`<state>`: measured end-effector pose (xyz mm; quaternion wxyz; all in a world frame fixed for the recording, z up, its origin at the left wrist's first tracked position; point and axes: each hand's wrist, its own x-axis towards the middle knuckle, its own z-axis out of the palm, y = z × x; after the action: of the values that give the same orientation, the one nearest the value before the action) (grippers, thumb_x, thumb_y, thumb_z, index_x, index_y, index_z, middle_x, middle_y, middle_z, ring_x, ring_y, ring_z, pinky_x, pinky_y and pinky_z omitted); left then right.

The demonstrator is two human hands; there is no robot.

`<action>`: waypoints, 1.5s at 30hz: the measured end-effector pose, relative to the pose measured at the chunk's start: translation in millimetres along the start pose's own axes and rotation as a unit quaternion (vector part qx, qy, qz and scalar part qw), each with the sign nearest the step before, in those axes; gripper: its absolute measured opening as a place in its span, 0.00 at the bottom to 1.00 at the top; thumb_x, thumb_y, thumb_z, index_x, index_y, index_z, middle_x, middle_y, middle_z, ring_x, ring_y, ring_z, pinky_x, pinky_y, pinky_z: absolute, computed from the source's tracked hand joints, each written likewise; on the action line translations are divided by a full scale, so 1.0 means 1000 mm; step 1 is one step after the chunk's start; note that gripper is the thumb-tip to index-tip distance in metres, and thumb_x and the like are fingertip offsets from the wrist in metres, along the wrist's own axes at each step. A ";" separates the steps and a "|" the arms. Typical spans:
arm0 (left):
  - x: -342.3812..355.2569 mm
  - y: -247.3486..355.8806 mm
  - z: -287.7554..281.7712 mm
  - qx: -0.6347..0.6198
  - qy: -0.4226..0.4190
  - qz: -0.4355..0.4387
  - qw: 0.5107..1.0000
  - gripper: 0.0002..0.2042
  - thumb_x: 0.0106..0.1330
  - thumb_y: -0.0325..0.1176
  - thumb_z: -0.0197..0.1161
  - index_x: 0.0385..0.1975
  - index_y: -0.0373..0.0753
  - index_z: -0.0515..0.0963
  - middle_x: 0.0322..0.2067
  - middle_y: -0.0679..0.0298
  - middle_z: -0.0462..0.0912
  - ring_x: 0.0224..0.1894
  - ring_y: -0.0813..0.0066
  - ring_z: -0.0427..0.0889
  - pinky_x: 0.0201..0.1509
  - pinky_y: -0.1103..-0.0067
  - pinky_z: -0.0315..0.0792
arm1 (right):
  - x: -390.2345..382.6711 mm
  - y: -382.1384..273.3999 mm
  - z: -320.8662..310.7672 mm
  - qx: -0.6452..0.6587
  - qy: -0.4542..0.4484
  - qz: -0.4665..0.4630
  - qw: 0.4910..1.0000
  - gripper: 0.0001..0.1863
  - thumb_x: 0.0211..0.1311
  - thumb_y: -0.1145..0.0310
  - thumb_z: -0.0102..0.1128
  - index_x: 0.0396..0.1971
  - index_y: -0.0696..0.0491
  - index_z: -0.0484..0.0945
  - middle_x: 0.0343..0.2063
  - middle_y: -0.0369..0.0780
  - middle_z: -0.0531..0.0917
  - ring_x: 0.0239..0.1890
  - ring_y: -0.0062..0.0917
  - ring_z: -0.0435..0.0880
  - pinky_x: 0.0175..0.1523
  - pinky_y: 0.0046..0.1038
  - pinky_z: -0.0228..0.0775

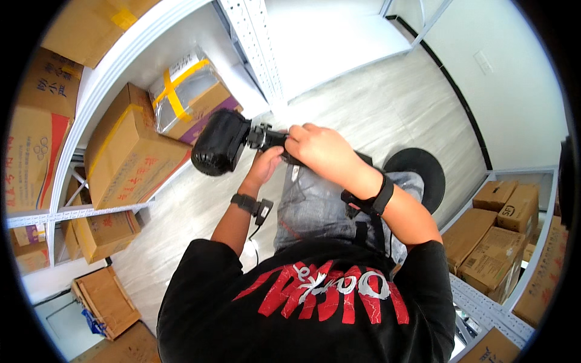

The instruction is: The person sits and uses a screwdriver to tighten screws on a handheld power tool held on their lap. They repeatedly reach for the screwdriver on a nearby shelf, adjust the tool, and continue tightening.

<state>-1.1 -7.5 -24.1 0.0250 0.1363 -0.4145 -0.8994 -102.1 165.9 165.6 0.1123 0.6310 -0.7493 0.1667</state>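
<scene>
A black object with a bulky, rounded, glossy head [221, 143] and a metal clamp-like joint [261, 137] is held out in front of my lap; its exact kind I cannot make out. From the joint, a dark shaft runs to the right into my hands. My left hand [264, 166] is closed on the shaft from below, close to the joint. My right hand [316, 148] grips it from above, fingers curled, and hides much of that end. Black bands with small devices [261, 212] are strapped around both my wrists, and a thin cable hangs from the left one.
White shelves with cardboard boxes [136, 154] stand close on the left, one box crossed with yellow tape [184, 97]. Another shelf with several boxes [493, 257] is at the lower right. A round black disc [417, 181] sits beside my leg. Pale floor [369, 103] stretches ahead.
</scene>
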 end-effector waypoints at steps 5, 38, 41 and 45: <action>0.002 0.005 0.010 -0.014 -0.010 0.028 0.999 0.24 0.63 0.26 0.54 0.62 0.33 0.65 0.57 0.58 0.73 0.61 0.65 0.71 0.66 0.67 0.62 | 0.000 0.009 -0.001 0.036 0.016 0.024 0.999 0.03 0.50 0.70 0.57 0.24 0.52 0.76 0.24 0.39 0.75 0.26 0.33 0.81 0.28 0.32 0.75; 0.004 -0.001 0.008 -0.002 0.053 0.012 0.999 0.18 0.61 0.29 0.62 0.52 0.39 0.75 0.45 0.66 0.81 0.49 0.75 0.78 0.52 0.74 0.74 | 0.027 -0.003 -0.014 -0.014 -0.134 0.057 0.989 0.06 0.52 0.70 0.60 0.30 0.55 0.77 0.29 0.44 0.78 0.33 0.40 0.82 0.36 0.36 0.77; 0.000 0.003 0.014 -0.011 0.046 0.019 0.999 0.15 0.62 0.29 0.62 0.49 0.36 0.76 0.43 0.64 0.82 0.47 0.74 0.80 0.51 0.74 0.74 | 0.022 0.006 -0.014 -0.029 -0.117 -0.005 0.993 0.04 0.52 0.73 0.55 0.27 0.54 0.78 0.26 0.41 0.77 0.31 0.35 0.82 0.35 0.32 0.78; 0.000 0.007 0.021 -0.029 0.065 0.028 0.997 0.11 0.62 0.28 0.62 0.44 0.33 0.77 0.40 0.62 0.83 0.44 0.72 0.82 0.53 0.73 0.75 | 0.018 0.024 0.005 0.019 -0.126 0.060 0.990 0.03 0.49 0.73 0.58 0.25 0.56 0.78 0.26 0.45 0.79 0.28 0.40 0.83 0.33 0.36 0.77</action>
<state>-6.8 3.4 -6.2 0.0810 0.1820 -0.3893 -0.8993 -128.9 151.4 165.1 -0.0048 0.6027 -0.7908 0.1065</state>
